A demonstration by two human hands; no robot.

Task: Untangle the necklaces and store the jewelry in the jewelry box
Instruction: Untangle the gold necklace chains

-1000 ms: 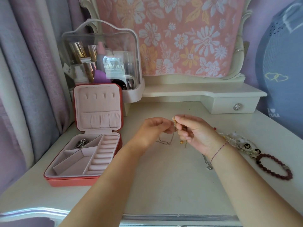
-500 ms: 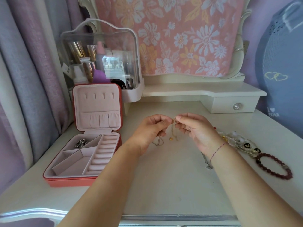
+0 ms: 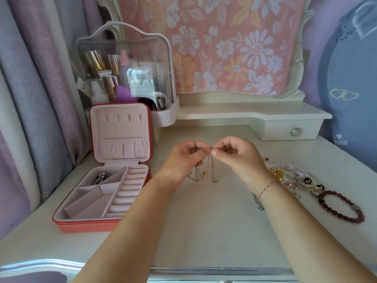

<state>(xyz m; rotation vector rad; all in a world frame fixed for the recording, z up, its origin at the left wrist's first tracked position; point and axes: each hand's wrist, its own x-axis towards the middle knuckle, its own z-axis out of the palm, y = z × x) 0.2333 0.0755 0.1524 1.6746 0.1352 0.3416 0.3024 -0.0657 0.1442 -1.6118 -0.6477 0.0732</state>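
Above the middle of the dressing table, my left hand (image 3: 186,158) and my right hand (image 3: 236,158) meet fingertip to fingertip and both pinch the top of a thin gold necklace (image 3: 212,170). Its chain hangs down between them, with a small gold bead and a bar pendant near the tabletop. A silvery tangle (image 3: 195,176) hangs below my left hand. The red jewelry box (image 3: 106,193) lies open at the left, pink inside, with a silver piece (image 3: 100,177) in its back left compartment.
A heap of pearl and gold jewelry (image 3: 289,176) and a dark red bead bracelet (image 3: 340,205) lie at the right. A silver pendant (image 3: 260,206) shows under my right wrist. A clear cosmetics case (image 3: 124,72) stands behind the box. A drawer shelf (image 3: 285,129) runs along the back.
My hands have risen slightly and drawn together, so the chain now hangs straighter between them. The gold bead and pendant hang lower than before.
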